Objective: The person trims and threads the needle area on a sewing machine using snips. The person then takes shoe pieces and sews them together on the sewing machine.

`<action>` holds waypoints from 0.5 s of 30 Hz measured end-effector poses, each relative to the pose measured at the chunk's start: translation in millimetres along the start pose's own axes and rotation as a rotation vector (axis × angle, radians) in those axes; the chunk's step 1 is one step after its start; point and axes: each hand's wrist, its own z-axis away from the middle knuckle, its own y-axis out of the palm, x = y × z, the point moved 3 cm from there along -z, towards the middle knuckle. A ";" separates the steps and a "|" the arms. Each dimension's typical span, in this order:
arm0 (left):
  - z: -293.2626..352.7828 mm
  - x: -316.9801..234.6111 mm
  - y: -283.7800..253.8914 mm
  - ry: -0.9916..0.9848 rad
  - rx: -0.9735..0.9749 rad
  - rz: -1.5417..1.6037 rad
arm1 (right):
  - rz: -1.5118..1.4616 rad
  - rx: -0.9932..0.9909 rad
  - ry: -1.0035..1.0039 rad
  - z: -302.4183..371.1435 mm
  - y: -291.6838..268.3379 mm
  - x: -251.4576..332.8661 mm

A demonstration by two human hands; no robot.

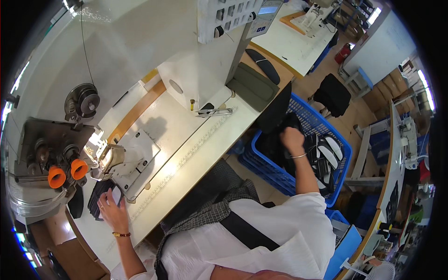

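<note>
My left hand (112, 212) lies on a stack of dark fabric pieces (97, 198) at the left end of the white table (161, 191). Its fingers are stretched out and spread over a pale patch on the top piece. Right beside the stack is the lit work head of a sewing machine (111, 158). My right hand (292, 140) reaches down into a blue plastic basket (344, 175) to the right of the table. Black pieces (275, 142) lie under it, and its fingertips are hidden among them. Black-and-white padded pieces (329, 151) fill the basket's near side.
Two orange cone-shaped parts (57, 177) jut from the machine front. A metal tool (219, 112) lies near a ruler strip (186, 148) along the table. A grey-green box (252, 86) stands at the table's far right end. Beyond the basket is a black stool (331, 93).
</note>
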 end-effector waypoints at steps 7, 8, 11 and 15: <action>8.4 -15.2 1.7 0.034 -0.160 0.041 | -0.222 -0.134 0.241 -105.6 119.8 -166.4; 9.8 -15.3 0.4 0.015 -0.161 0.028 | -0.310 -0.050 0.286 -118.6 142.5 -174.0; 11.9 -18.8 -3.9 0.015 -0.188 0.026 | -0.165 0.175 0.307 -136.1 170.0 -192.1; 10.6 -19.9 -11.2 -0.067 -0.114 0.066 | -0.152 0.143 0.070 -114.3 148.4 -174.8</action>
